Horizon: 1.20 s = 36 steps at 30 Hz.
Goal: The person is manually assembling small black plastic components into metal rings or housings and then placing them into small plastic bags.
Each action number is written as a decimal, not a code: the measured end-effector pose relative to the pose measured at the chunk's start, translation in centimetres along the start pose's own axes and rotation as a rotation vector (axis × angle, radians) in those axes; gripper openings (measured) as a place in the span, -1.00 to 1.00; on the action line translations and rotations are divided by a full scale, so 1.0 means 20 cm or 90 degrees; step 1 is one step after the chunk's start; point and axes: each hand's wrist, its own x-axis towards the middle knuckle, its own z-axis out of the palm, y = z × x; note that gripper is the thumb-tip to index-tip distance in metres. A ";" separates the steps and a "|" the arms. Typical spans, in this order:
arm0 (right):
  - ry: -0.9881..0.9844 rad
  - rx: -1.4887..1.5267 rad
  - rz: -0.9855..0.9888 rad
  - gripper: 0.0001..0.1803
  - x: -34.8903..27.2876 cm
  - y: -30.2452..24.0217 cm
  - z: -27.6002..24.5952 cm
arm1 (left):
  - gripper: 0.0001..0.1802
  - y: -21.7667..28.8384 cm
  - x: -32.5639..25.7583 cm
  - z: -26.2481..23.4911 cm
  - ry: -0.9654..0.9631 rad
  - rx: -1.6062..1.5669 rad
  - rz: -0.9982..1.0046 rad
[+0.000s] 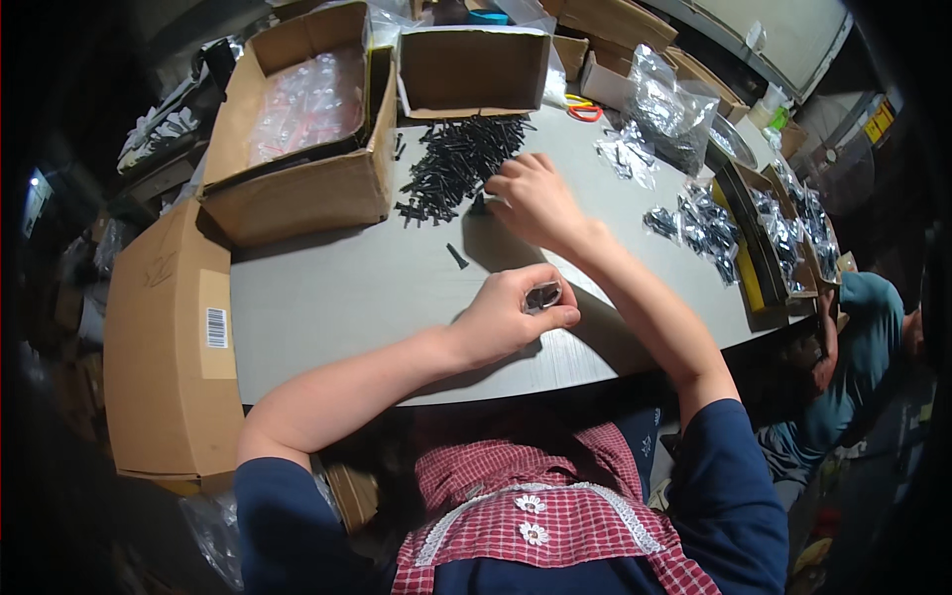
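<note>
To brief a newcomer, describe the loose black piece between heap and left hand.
On the grey table, find the big heap of black pieces. Nearer the wearer, toward the left hand, one slim black piece lies alone, outside the heap.

The held plastic bag (541, 297) looks glossy, the cardboard carton (159, 357) matt, the tabletop (347, 317) smooth (faintly shiny).
</note>
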 end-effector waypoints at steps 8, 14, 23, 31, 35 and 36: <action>-0.015 -0.027 -0.104 -0.91 -0.03 0.03 -0.06 | -0.80 0.01 -0.02 0.01 -0.015 0.030 0.016; -0.020 -0.084 -0.250 -0.85 0.01 0.08 -0.08 | -0.80 0.03 -0.02 0.00 -0.004 0.058 0.016; -0.170 -0.081 -0.119 -0.74 -0.18 0.10 -0.25 | -0.83 0.00 0.00 0.00 0.001 0.024 -0.028; -0.033 0.464 -0.035 -0.81 -0.35 -0.15 -0.51 | -0.89 -0.04 -0.01 0.00 0.027 -0.116 -0.034; -0.025 0.364 -0.055 -0.79 -0.38 -0.16 -0.55 | -0.86 -0.03 0.01 -0.02 0.009 -0.099 -0.011; -0.020 0.374 -0.046 -0.76 -0.39 -0.17 -0.57 | -0.86 -0.02 0.01 -0.02 0.007 -0.098 -0.011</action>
